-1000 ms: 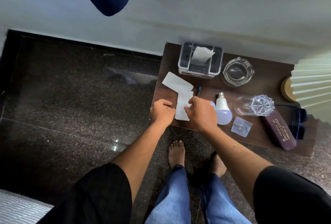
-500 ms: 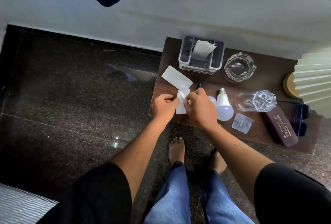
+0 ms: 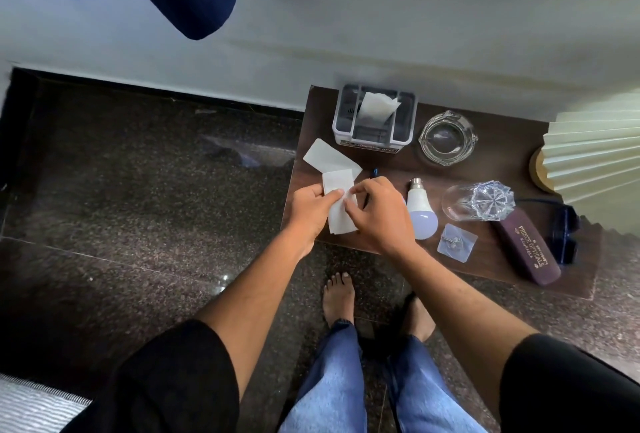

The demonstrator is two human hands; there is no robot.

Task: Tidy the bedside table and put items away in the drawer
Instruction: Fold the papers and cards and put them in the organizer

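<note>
two hands, the left hand [image 3: 309, 208] and the right hand [image 3: 379, 216], each pinch the white paper slip [image 3: 340, 205] in their grip above the surface [image 3: 485, 162] edge, so gathering papers seems underway, and next likely needs opening the unseen drawer.

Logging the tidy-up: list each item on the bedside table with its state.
Paper slip: pinched by both hands.
Second paper slip: flat on table.
Light bulb: lying down.
Crystal glass: on its side.
Ashtray: upright, empty.
Spectacle case: closed.
</note>
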